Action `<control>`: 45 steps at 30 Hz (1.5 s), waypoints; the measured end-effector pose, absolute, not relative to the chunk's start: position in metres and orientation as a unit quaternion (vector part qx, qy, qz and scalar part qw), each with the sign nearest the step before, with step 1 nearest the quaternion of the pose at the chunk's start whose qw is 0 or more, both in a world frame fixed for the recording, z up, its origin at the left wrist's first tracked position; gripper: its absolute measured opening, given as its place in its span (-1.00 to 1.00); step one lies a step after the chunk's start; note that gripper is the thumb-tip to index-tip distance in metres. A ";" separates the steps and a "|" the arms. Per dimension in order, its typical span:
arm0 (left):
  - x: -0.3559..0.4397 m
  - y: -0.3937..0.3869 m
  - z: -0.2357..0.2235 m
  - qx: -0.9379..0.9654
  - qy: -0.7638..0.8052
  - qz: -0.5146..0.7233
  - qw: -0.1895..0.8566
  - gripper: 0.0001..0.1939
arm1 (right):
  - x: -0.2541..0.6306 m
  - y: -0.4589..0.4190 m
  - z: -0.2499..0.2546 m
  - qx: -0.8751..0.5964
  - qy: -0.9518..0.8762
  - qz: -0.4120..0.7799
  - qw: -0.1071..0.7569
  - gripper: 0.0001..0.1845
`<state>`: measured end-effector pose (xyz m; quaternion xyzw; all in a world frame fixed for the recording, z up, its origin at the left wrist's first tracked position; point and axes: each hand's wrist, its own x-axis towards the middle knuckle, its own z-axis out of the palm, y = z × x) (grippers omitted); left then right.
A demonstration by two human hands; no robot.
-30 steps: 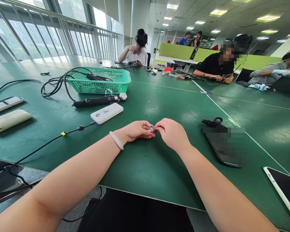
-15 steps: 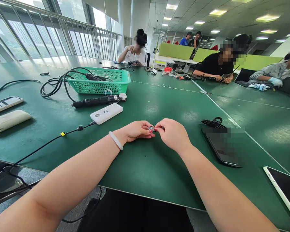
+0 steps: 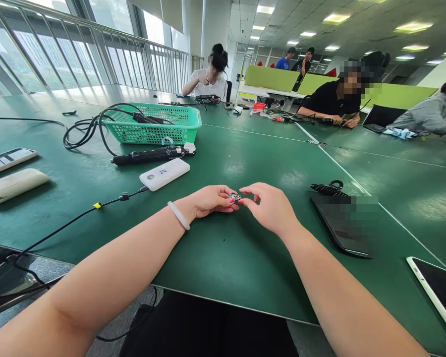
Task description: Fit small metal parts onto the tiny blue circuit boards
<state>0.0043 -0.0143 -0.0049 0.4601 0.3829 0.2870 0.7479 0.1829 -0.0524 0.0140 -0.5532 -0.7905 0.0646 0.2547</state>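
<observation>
Between the thumb and fingers of my left hand (image 3: 216, 199) is a small silver and black metallic part (image 3: 235, 197), too small to name more exactly. My left hand is closed on it, just above the green table (image 3: 215, 263). My right hand (image 3: 269, 206) is right beside the part, thumb and forefinger apart, with nothing visible between them. Its other fingers are curled and partly hidden. A white power bank (image 3: 165, 174) with a black cable lies beyond my left forearm.
A black electric screwdriver (image 3: 148, 155) lies before a green basket (image 3: 156, 124) with cables. Two pale slabs (image 3: 15, 186) lie at left. On the right are a black phone-like device (image 3: 338, 225) and a white-edged phone (image 3: 436, 292). Several people sit or stand farther off.
My right thumb and forefinger have parted and come off the small part. My left hand keeps holding it in the same place. The person at far right has leaned and shifted an arm.
</observation>
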 end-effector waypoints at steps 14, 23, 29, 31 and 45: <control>0.003 -0.013 -0.007 0.450 0.373 0.300 0.754 -0.85 | 0.176 -0.054 0.003 -0.544 -0.792 0.068 0.268 -0.71; 0.004 -0.011 -0.011 0.444 0.380 0.301 0.753 -0.86 | 0.175 -0.052 -0.002 -0.543 -0.785 0.074 0.287 -0.74; 0.005 -0.012 -0.010 0.459 0.369 0.299 0.751 -0.78 | 0.176 -0.050 -0.004 -0.544 -0.787 0.078 0.281 -0.74; 0.005 -0.013 -0.011 0.464 0.361 0.303 0.750 -0.75 | 0.177 -0.049 -0.005 -0.548 -0.787 0.074 0.273 -0.74; 0.009 -0.016 -0.006 0.465 0.394 0.308 0.731 -0.78 | 0.176 -0.047 -0.011 -0.549 -0.783 0.060 0.287 -0.75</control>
